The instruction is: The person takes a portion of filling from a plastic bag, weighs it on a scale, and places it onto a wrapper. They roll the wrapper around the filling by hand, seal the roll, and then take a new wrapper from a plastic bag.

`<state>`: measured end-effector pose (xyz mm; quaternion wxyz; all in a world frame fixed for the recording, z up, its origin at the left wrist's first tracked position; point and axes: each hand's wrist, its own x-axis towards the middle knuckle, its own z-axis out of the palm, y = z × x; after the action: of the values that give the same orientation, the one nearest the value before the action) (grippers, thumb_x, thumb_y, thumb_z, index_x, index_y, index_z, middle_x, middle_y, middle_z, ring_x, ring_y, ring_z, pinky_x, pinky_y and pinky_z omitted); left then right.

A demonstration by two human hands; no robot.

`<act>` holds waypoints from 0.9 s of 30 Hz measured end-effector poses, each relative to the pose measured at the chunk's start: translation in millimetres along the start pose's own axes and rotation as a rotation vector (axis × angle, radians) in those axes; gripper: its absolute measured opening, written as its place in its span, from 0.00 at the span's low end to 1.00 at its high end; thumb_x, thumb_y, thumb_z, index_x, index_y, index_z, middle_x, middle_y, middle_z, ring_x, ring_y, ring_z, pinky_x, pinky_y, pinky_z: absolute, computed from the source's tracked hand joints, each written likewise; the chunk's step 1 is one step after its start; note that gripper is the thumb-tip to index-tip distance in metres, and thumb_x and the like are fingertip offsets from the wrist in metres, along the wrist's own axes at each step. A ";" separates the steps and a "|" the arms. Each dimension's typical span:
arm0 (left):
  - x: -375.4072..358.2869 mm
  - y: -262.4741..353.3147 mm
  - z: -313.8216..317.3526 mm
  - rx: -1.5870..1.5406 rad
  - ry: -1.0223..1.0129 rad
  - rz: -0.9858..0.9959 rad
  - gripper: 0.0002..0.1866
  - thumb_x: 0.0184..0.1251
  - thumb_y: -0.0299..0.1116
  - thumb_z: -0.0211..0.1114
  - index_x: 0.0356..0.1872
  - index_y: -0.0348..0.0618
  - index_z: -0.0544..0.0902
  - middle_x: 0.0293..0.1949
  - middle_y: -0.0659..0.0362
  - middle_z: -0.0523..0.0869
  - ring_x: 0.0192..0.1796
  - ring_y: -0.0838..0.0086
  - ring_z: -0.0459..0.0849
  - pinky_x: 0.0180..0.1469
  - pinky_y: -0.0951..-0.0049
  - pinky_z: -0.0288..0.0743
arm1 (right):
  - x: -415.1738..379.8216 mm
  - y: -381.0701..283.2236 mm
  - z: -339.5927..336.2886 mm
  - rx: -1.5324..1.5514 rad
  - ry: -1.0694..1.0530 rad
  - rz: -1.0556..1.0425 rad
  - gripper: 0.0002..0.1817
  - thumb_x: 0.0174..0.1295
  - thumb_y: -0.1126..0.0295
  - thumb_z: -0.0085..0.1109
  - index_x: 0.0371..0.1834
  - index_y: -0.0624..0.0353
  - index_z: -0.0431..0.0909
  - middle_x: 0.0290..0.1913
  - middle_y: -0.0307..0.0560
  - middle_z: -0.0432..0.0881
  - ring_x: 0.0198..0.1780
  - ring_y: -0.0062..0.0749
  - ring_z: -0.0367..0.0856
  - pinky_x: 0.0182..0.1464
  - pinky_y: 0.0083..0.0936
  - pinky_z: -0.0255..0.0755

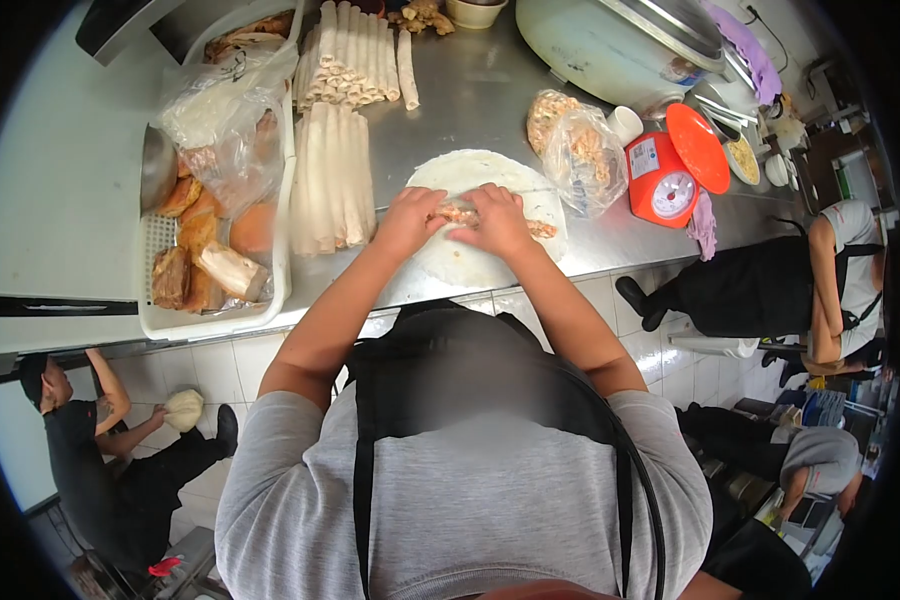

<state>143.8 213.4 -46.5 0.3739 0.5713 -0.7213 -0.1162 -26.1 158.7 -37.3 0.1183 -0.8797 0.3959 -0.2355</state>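
Observation:
A round white wrapper sheet (470, 167) lies flat on the steel counter. Across its middle runs a line of pinkish minced filling (457, 213), and part of it shows to the right of my hands. My left hand (410, 221) is at the left end of the filling, its fingers curved in and pressed to it. From the other side my right hand (494, 220) presses on the same filling with curled fingers, close to my left. Stacked pale rolls (332, 180) lie left of the sheet, and a plastic bag of filling (580, 150) stands to its right.
A white basket (282, 250) of meat pieces stands at the left. Right of the bag are a white cup (625, 124) and a red scale (662, 180). A large metal-rimmed tub (610, 50) sits behind. Co-workers stand at both sides of the room.

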 end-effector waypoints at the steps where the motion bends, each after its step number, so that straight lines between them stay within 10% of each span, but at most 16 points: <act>1: 0.5 -0.7 -0.2 -0.050 0.012 -0.035 0.14 0.45 0.27 0.66 0.38 0.43 0.80 0.36 0.56 0.78 0.43 0.62 0.74 0.46 0.67 0.69 | 0.1 -4.2 -2.0 0.002 0.054 0.002 0.14 0.41 0.58 0.65 0.31 0.50 0.79 0.36 0.35 0.75 0.44 0.33 0.70 0.47 0.33 0.57; 12: -0.1 -5.8 -1.0 0.018 0.034 -0.029 0.07 0.47 0.26 0.64 0.31 0.43 0.82 0.33 0.58 0.77 0.37 0.63 0.74 0.42 0.68 0.68 | 9.1 -3.6 5.1 0.133 -0.041 -0.040 0.10 0.43 0.61 0.64 0.30 0.48 0.79 0.34 0.36 0.76 0.41 0.32 0.71 0.45 0.33 0.58; 27: -13.2 13.4 -18.5 -0.133 -0.078 -0.418 0.24 0.55 0.27 0.56 0.56 0.35 0.67 0.44 0.42 0.77 0.47 0.50 0.74 0.50 0.61 0.68 | 21.0 -20.6 16.2 0.055 -0.004 0.010 0.10 0.42 0.62 0.63 0.30 0.49 0.79 0.34 0.38 0.76 0.42 0.34 0.71 0.46 0.33 0.58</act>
<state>147.2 234.5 -31.1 0.3503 0.6775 -0.5920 -0.2603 7.5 156.8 -36.4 0.1445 -0.8745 0.3934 -0.2440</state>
